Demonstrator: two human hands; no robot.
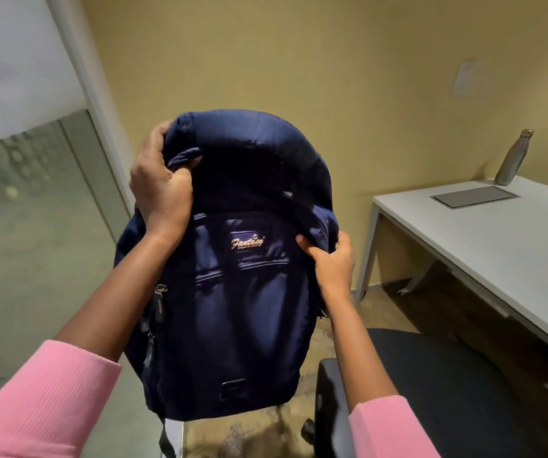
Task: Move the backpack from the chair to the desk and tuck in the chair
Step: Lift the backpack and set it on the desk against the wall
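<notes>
In the right part of the frame we see the white desk (484, 239), with a grey inset panel (475, 196) and a metal bottle (513, 157) near its far edge, and below it, at the lower right, the black seat of the chair (447, 375), which carries nothing now. In the centre we hold the dark blue backpack (233, 292) in the air, upright, clear of both chair and desk. It is soft: the top folds over and the cloth wrinkles under our fingers, so we judge that it is lightly filled and not heavy, but floppy. Our left hand (160, 193) is closed on the upper left edge by the zipper, and our right hand (332, 262) pinches a fold of cloth on the right side. A hold on the top and under the base would be firmer for setting it on the desk.
</notes>
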